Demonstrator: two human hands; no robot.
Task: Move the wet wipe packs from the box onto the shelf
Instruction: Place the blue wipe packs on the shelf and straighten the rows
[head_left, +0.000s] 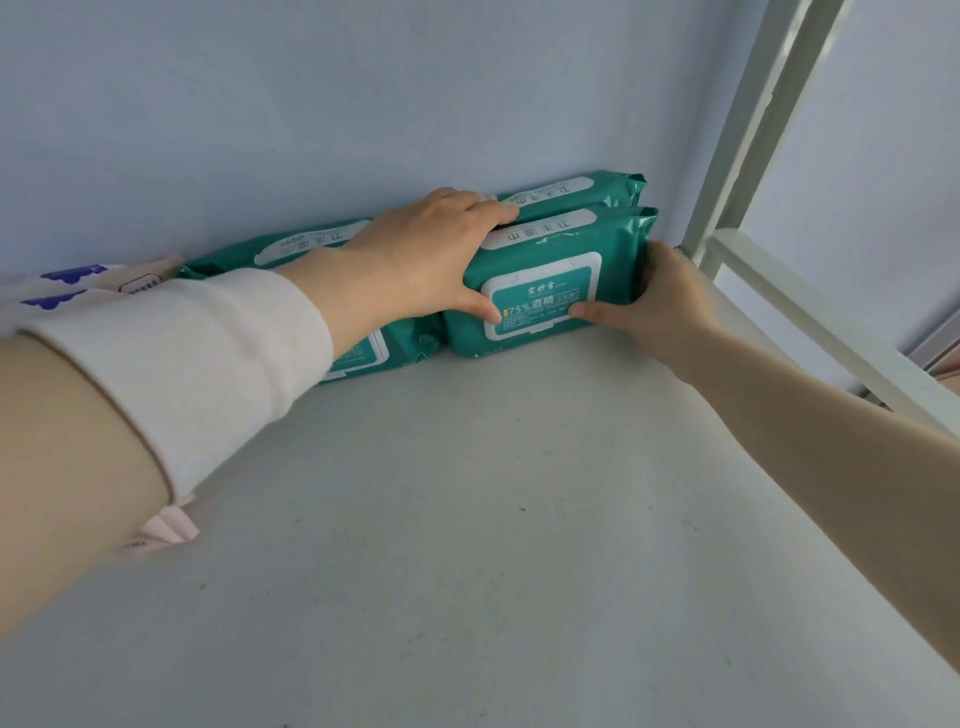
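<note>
Gripping the front pack with both hands at the back right corner of the shelf. Clamped by the left hand, fingers curled over the top edge, thumb pressed on the front face beside the lid. Pinched by the right hand, thumb on the lower front, fingers wrapped round the right end and mostly out of sight.

Stood on its long edge, lengthwise left to right along the blue wall. Lid face turned to the camera, print upright, crimped end seal aimed at the white post.

Backed by a second pack of the same kind just behind, touching or barely apart; cannot tell which. Flanked on the left by more teal packs, largely covered by the left wrist and a pale knitted sleeve. Further left, pink-and-white packs with blue print, cut off by the picture edge and the forearm.

Wrapped in glossy soft film, puffed in the middle and creased at the corners. Fitted with a rigid white flip lid, a rounded rectangle, plus a white oval label along the top.

Resting on a matt grey board, lightly scuffed and speckled. Framed at right by painted square-section bars. Small print under "75%" too fine to read.
</note>
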